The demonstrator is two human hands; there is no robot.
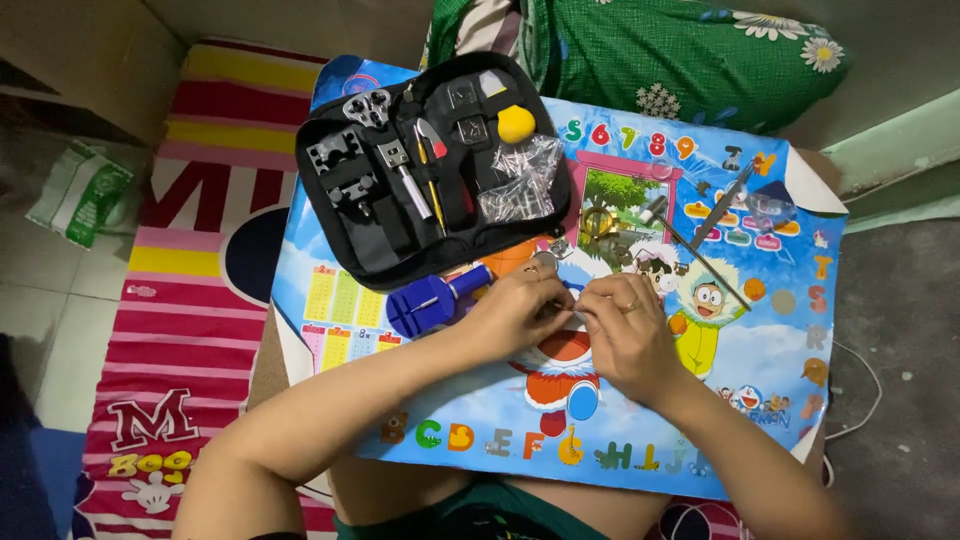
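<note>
My left hand [515,312] and my right hand [628,338] meet fingertip to fingertip over a colourful cartoon-printed board [760,370] on my lap. Both pinch a small object [568,303]. It is mostly hidden by the fingers, so I cannot tell what it is. A ring sits on one finger of my right hand. A blue plastic hand tool [432,298] lies just left of my left hand. A small round metal piece [545,261] rests on the board just above my left hand.
An open black tool case [360,245] holds several metal tools, a yellow ball [516,123] and clear plastic bags [522,180]. Thin metal tools [705,258] and a gold ring-shaped part [597,222] lie at the board's upper right. A striped cloth [190,300] lies left, a green floral pillow [680,50] behind.
</note>
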